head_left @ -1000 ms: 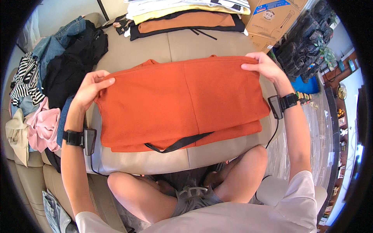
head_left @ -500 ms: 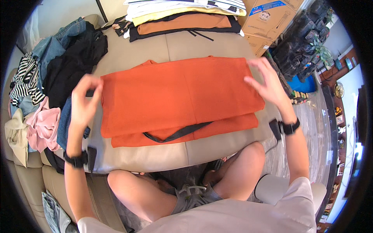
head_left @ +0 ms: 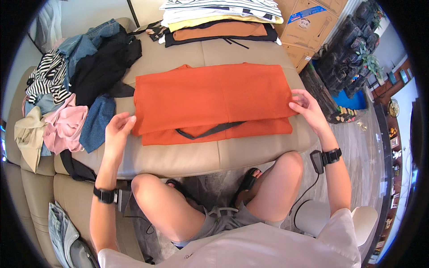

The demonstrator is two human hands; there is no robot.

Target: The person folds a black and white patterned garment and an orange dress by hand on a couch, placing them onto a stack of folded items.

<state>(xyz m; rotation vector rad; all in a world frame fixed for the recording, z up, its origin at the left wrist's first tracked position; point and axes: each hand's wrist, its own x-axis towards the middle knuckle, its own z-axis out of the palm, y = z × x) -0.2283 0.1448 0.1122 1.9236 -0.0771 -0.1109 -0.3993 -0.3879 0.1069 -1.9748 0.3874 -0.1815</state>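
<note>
A folded orange garment [head_left: 212,91] lies across the padded beige leather seat [head_left: 174,158] in front of me. Its upper layer ends short of the lower one, and a dark strap [head_left: 210,131] shows along that step. By the garment's near left corner is my left hand [head_left: 118,130], fingers bent and thumb apart, the thumb tip at the cloth's edge. At the right edge my right hand [head_left: 309,110] has its thumb against the cloth and its fingers spread from it. Neither hand visibly grips the cloth.
To the left lies a loose heap with a black garment [head_left: 96,67], a striped one [head_left: 50,76] and a pink one [head_left: 67,127]. A stack of folded clothes [head_left: 221,20] sits at the back, beside cardboard boxes [head_left: 308,27]. A rock fountain [head_left: 346,58] stands right. Folded jeans [head_left: 65,230] lie lower left.
Both hands have come down along the garment's sides, from its upper part toward its near corners. The view has shifted, so the seat and heap appear further right. The garment's fold looks the same.
</note>
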